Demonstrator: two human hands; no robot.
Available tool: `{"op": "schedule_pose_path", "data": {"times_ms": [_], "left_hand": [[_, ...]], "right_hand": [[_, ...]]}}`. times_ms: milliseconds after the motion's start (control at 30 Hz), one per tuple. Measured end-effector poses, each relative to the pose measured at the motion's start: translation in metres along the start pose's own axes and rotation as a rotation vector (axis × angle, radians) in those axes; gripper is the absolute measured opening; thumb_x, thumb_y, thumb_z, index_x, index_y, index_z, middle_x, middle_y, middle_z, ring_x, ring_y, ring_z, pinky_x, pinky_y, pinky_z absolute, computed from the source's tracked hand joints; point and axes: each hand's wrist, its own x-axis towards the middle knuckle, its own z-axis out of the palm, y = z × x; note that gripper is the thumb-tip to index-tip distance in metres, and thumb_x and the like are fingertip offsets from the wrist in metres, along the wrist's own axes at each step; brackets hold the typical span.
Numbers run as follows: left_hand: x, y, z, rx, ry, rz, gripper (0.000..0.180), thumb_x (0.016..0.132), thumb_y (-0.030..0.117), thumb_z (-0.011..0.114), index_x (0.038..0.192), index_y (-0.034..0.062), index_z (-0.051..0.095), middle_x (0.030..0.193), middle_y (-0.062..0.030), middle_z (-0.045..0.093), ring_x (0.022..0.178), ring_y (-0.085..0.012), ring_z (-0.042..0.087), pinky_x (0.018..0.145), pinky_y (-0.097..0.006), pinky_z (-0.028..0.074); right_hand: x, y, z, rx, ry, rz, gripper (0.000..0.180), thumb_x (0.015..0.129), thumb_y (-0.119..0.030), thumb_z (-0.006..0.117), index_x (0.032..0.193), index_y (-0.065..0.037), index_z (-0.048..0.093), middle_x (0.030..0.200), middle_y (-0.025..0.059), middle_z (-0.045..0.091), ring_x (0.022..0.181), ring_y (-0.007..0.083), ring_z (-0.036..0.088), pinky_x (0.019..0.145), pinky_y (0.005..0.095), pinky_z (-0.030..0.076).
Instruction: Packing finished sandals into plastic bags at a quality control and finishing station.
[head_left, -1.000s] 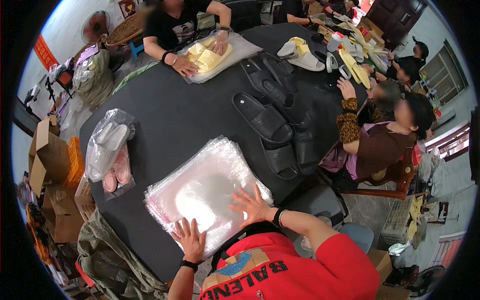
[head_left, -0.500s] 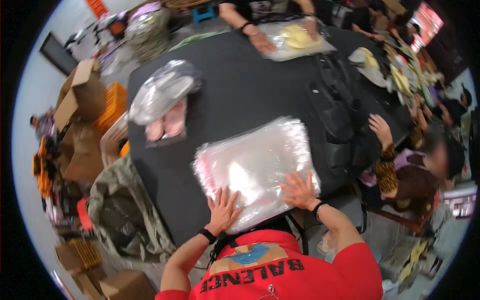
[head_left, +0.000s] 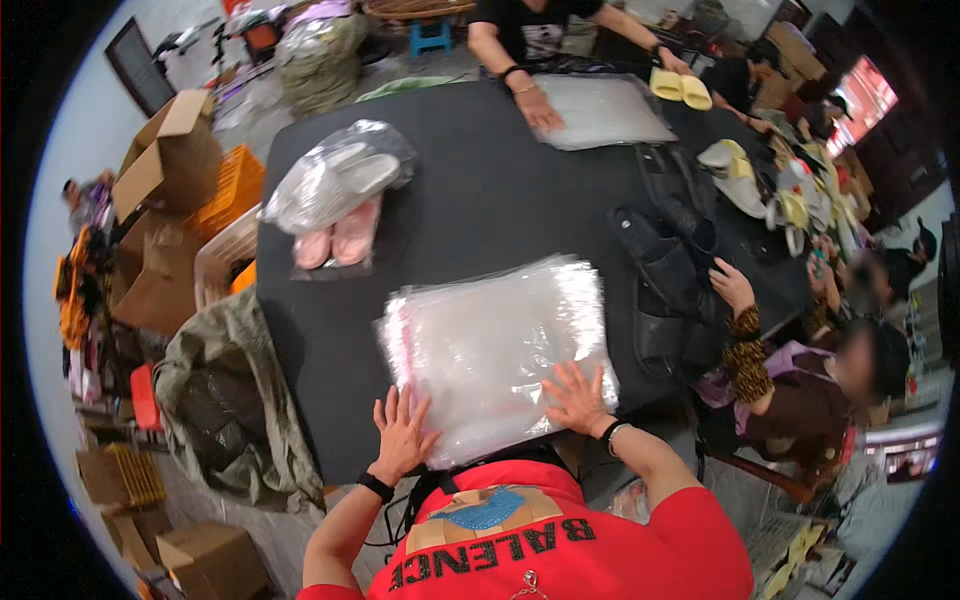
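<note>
A thick stack of clear plastic bags (head_left: 500, 345) lies on the black table (head_left: 480, 200) right in front of me. My left hand (head_left: 402, 432) rests flat, fingers spread, on the stack's near left corner. My right hand (head_left: 578, 398) lies flat with fingers apart on its near right part. Neither hand grips anything. A black band sits on each wrist.
A clear bag with pink slippers (head_left: 335, 215) lies at the table's left. Black slippers (head_left: 665, 270) are piled on the right, next to a seated person's hand (head_left: 733, 287). Across the table another person presses a second stack of bags (head_left: 603, 110). Cardboard boxes (head_left: 170, 160) and an orange crate (head_left: 232, 190) stand left.
The view has swung, so the stack now sits more central. Both hands stay flat on the stack's near edge; the right hand has shifted slightly toward the near right corner.
</note>
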Motion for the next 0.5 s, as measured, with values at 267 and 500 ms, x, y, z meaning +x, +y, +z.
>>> {"op": "schedule_pose_path", "data": {"times_ms": [267,500], "left_hand": [[0.016,0.021,0.024,0.05,-0.215,0.063,0.061,0.071,0.04,0.063,0.126,0.0257,0.04,0.136,-0.0073,0.03,0.127,-0.0276,0.026,0.095,-0.058,0.023],[0.025,0.023,0.035,0.075,-0.21,0.161,0.062,0.075,0.039,0.059,0.129,0.0219,0.035,0.139,-0.0095,0.026,0.129,-0.0307,0.022,0.096,-0.057,0.024]], "right_hand": [[0.012,-0.007,-0.046,0.188,-0.28,0.039,0.052,0.081,-0.041,0.053,0.127,-0.019,0.043,0.137,0.0142,0.03,0.127,0.0328,0.024,0.095,0.0638,0.017],[0.04,-0.057,-0.232,1.511,0.046,-0.093,0.032,0.079,-0.012,0.057,0.109,0.0,0.056,0.102,0.0164,0.058,0.099,0.0261,0.054,0.086,0.0338,0.041]]}}
